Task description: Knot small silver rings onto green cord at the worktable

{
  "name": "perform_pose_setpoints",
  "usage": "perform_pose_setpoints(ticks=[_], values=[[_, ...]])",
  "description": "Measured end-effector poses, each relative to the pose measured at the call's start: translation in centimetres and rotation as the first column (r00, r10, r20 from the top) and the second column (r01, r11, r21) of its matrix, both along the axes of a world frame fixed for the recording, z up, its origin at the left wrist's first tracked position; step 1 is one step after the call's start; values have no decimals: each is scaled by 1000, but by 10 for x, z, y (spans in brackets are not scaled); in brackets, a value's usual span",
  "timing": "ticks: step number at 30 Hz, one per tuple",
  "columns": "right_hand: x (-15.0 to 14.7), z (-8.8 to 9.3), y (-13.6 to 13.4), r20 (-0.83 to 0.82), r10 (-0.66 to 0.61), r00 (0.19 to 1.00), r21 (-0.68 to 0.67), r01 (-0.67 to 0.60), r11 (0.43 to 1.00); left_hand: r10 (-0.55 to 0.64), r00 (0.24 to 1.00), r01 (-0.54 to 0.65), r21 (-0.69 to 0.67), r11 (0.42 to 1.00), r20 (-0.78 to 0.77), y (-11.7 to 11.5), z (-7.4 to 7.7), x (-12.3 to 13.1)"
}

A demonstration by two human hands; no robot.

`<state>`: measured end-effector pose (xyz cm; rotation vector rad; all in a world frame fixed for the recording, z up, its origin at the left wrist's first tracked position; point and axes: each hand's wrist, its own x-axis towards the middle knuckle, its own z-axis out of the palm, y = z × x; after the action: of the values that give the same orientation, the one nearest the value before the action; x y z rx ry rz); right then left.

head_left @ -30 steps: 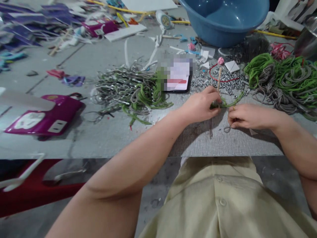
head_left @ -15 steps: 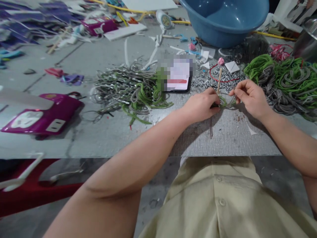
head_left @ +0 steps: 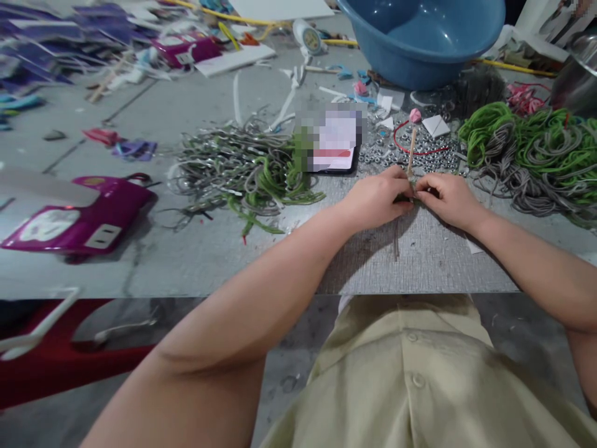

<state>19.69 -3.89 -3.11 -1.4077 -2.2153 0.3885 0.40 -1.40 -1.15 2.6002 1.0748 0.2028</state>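
My left hand [head_left: 380,194] is closed in a pinch on green and grey cord, close to the foot of an upright wooden stick [head_left: 412,151]. Right beside it, my right hand [head_left: 445,196] has its thumb and fingertips pressed together at the same spot; what they pinch is too small to make out. Thin cord ends [head_left: 396,241] stick out below my left hand. Behind both hands lie many small silvery beads [head_left: 422,163] and a red cord [head_left: 396,134] with a pink ball [head_left: 415,116].
A phone [head_left: 338,140] and a pile of beaded green-grey cords [head_left: 228,165] lie left. Bundled cords [head_left: 536,155] lie right. Behind stands a blue basin [head_left: 410,68]. A purple device [head_left: 114,211] sits far left, with paper scraps [head_left: 436,126] near the beads.
My right hand has moved left and closed in beside my left hand. The loop of green-grey cord that stretched between the hands is now mostly hidden. My left hand has barely moved.
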Motion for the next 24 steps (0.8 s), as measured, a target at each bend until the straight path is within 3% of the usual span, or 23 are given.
perform_pose_setpoints(ticks=[6, 14, 24], values=[[1, -5, -1, 115, -7, 993, 55, 0, 998, -21, 998, 23, -34, 999, 56, 4, -2, -2], [9, 2, -2, 202, 124, 972, 50, -137, 989, -43, 991, 48, -33, 998, 126, 11, -9, -4], [3, -6, 2, 219, 75, 973, 97, -98, 990, -5, 996, 7, -25, 1000, 87, 8, -8, -2]])
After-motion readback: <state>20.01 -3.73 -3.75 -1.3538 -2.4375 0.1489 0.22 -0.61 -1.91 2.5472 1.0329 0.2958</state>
